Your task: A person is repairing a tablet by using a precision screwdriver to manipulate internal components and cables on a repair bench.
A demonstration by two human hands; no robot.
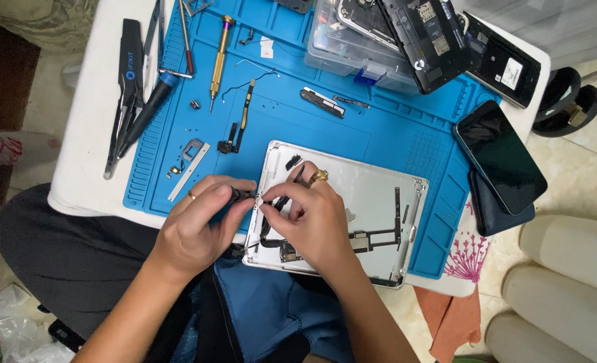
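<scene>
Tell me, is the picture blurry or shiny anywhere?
Head view: mostly sharp and evenly lit; the dark phone screen reflects soft glare, the silver tablet shell looks bright, the left hand and right hand cast only faint shadows, and the edges bend slightly.

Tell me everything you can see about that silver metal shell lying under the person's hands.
The silver tablet back shell looks like bare matte metal, rectangular with rounded corners, lying open side up and slightly askew on the blue work mat. Its near edge overhangs the mat toward the person's lap. Black flex cables and a small board run along its lower inside. The right hand rests on its left part, and the left hand meets it at the left edge, both pinching a small part.
</scene>
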